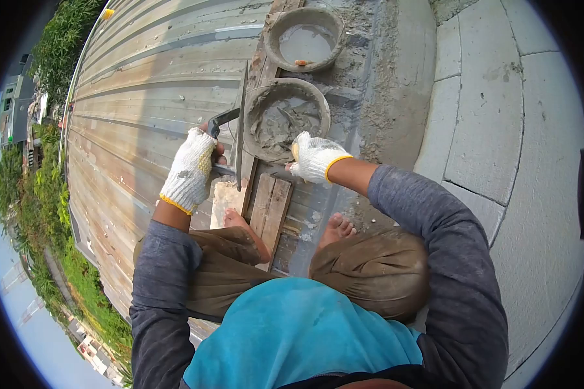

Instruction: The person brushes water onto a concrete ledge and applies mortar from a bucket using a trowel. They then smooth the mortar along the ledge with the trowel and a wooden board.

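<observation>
My left hand [193, 162], in a white knitted glove with bare fingertips, is closed round the handle of a plastering trowel [241, 123]. Its long flat blade stands nearly edge-on to me, just left of a bucket of wet grey mortar [324, 107]. Gloved the same way, my right hand [315, 157] is at that bucket's near right rim with its fingers curled. Whatever it grips, if anything, is hidden by the glove. The mortar [279, 129] inside looks lumpy and wet.
Beyond stands a second bucket [339, 29] with greyish water and a small orange-brown object. Wooden planks [270, 206] lie by my bare feet on the corrugated metal roof [149, 97]. A grey block wall [483, 110] rises on the right. The roof's far edge drops toward trees at left.
</observation>
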`<act>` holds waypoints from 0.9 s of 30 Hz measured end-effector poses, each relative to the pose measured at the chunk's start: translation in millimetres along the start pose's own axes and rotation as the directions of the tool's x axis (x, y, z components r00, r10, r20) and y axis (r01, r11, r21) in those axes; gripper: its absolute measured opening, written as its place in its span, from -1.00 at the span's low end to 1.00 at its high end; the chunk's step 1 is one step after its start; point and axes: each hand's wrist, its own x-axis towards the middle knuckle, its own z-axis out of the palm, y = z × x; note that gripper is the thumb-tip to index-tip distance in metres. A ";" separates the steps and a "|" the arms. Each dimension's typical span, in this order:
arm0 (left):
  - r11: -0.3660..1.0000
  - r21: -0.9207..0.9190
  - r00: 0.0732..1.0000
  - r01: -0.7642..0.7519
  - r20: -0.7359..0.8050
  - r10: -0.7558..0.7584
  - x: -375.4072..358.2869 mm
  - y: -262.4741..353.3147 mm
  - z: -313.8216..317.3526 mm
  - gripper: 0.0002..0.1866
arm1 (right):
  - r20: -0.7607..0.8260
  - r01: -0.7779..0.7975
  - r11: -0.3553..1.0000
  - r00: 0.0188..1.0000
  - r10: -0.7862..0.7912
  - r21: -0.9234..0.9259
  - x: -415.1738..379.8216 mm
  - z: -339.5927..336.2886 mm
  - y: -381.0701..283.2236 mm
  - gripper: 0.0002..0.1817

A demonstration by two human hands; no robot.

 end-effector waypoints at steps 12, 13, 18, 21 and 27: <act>0.981 0.042 0.973 -0.188 -0.126 0.192 -4.4 -3.8 4.5 -0.55 | 0.069 0.169 0.979 0.984 -0.162 -0.114 -23.4 -75.5 2.1 -0.42; 0.973 0.016 0.969 -0.231 -0.081 0.232 -1.0 -5.4 1.5 -0.60 | 0.118 0.056 0.998 0.992 -0.053 -0.025 -28.8 -87.7 5.0 -0.48; 0.960 -0.067 0.959 -0.272 -0.095 0.265 -12.6 6.0 19.5 -0.66 | -0.083 0.060 0.955 0.993 -0.087 -0.289 -24.8 -95.3 38.8 -0.53; 0.966 -0.021 0.956 -0.257 -0.154 0.251 -20.8 12.2 25.5 -0.68 | -0.190 0.034 0.942 0.976 -0.103 -0.335 -33.3 -92.8 35.9 -0.54; 0.972 -0.018 0.964 -0.233 -0.135 0.229 -15.6 8.8 12.5 -0.67 | -0.245 0.046 0.914 0.957 -0.156 -0.402 -41.2 -100.3 32.8 -0.64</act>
